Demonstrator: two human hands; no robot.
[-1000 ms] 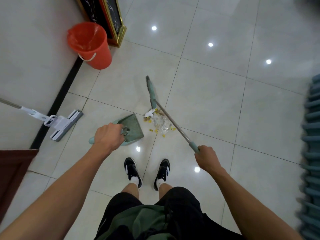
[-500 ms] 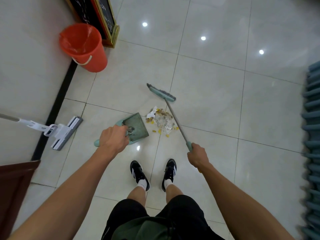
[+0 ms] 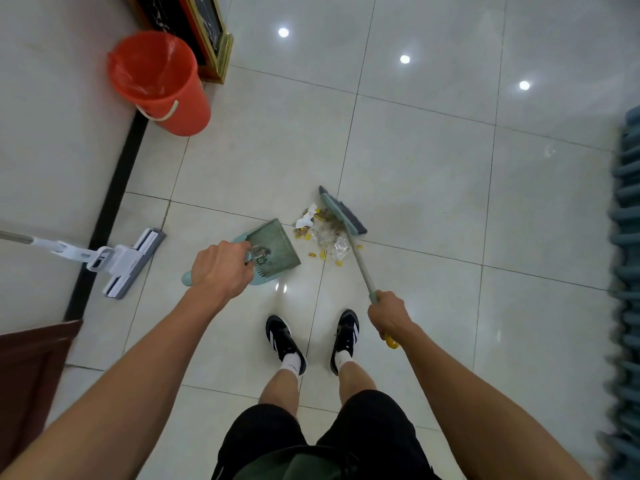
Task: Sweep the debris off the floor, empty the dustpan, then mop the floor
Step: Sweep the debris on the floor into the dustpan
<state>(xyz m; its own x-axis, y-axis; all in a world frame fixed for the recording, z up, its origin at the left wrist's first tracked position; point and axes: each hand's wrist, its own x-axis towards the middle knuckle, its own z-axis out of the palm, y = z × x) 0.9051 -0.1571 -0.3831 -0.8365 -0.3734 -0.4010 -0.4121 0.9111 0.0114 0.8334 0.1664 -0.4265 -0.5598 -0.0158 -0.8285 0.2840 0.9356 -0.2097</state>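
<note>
A green dustpan (image 3: 277, 245) rests on the tiled floor, its mouth facing a pile of debris (image 3: 320, 233) made of paper scraps, clear plastic and yellow bits. My left hand (image 3: 220, 268) grips the dustpan's handle. My right hand (image 3: 389, 315) grips the broom's handle. The green broom head (image 3: 343, 211) sits on the floor at the right side of the pile, touching it. A few bits lie inside the dustpan near its handle.
An orange bucket (image 3: 161, 81) lined with a bag stands at the wall, upper left. A white flat mop (image 3: 121, 261) lies against the wall at left. A framed board (image 3: 204, 26) leans behind the bucket. Blue-grey furniture (image 3: 627, 237) lines the right edge. My feet (image 3: 311, 337) stand below the pile.
The broom head swung from the far side of the pile round to its right side and now lies against the debris. My left hand and the dustpan stayed put.
</note>
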